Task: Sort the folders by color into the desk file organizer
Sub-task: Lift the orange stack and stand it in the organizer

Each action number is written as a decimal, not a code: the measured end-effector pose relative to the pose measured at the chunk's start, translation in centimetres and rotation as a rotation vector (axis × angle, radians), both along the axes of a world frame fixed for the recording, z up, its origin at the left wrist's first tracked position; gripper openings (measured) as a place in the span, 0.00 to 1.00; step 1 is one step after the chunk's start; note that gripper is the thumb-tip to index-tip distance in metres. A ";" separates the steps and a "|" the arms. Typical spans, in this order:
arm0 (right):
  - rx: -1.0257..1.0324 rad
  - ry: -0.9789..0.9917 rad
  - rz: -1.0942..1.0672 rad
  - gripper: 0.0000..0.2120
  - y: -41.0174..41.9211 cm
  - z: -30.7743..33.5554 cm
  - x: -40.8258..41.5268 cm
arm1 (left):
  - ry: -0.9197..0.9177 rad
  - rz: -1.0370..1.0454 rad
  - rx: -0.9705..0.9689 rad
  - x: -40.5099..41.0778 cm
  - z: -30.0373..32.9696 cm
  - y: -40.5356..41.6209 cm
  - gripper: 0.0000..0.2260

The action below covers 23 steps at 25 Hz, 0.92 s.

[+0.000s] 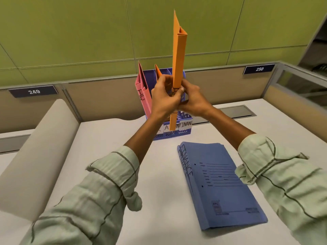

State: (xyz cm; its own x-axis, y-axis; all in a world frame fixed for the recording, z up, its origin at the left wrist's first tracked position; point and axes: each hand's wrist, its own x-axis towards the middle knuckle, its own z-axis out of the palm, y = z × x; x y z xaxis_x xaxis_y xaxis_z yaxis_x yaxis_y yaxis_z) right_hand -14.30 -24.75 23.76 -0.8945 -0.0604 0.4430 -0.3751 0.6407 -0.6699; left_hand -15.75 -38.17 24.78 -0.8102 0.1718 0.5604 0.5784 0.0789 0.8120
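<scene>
Both hands hold an orange folder (179,55) upright, edge-on, over the blue desk file organizer (184,132). My left hand (163,96) grips its left side and my right hand (192,99) its right side, near the lower half. Its bottom end reaches down in front of the organizer's labels. Pink folders (142,91) stand in the organizer's left slot. Another orange folder (158,72) pokes up from the middle slot, mostly hidden behind my left hand. A stack of blue folders (221,184) marked FINANCE lies flat on the desk in front.
The white desk (109,138) ends at a low tan partition (109,96) with number plates 249 and 250. A beige padded divider (40,152) slopes along the left. A grey cable hatch (238,112) sits behind the organizer on the right.
</scene>
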 end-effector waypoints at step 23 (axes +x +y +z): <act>-0.041 0.405 0.046 0.25 5.6 1.7 -9.3 | 0.298 -0.077 0.129 -8.5 0.6 5.7 0.14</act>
